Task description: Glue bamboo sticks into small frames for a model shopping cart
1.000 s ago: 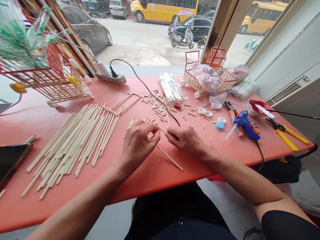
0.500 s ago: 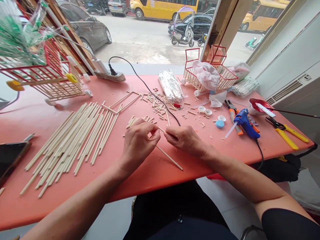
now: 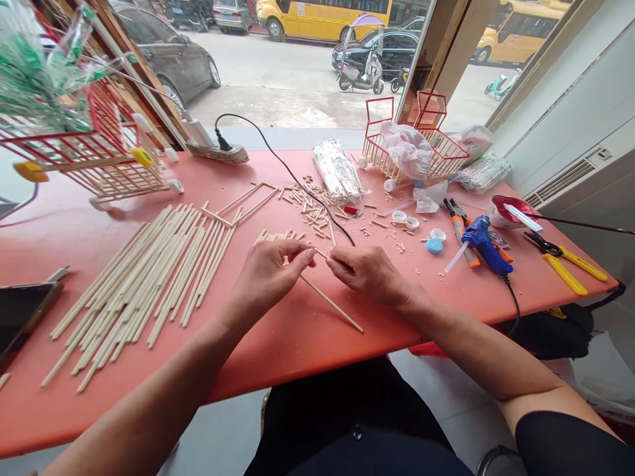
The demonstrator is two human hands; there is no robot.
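Above the near middle of the table, my left hand [image 3: 270, 274] is closed, thumb and forefinger pinching one end of a short wooden stick [image 3: 321, 253]. My right hand [image 3: 371, 274] is wrapped round the other end of it, and its curled fingers hide that part. Another wooden stick [image 3: 333, 305] slants on the table just below both hands. Beyond my left hand lies a group of shorter sticks [image 3: 272, 236], partly covered by it. A wide spread of long wooden sticks [image 3: 133, 284] rests to the left, beside a joined stick frame [image 3: 248, 199].
Stick offcuts [image 3: 310, 208] are scattered past my hands, crossed by a black cable [image 3: 288, 165]. On the right lie a blue glue gun [image 3: 489, 244], orange-handled pliers [image 3: 461, 231] and yellow-handled cutters [image 3: 565, 261]. Model carts of sticks stand at back left [image 3: 114, 172] and back right [image 3: 446, 152].
My left thumb has straightened and slid along the stick, and the left fingers lie flatter. My right hand keeps its grip with a slight turn. The view has shifted a little.
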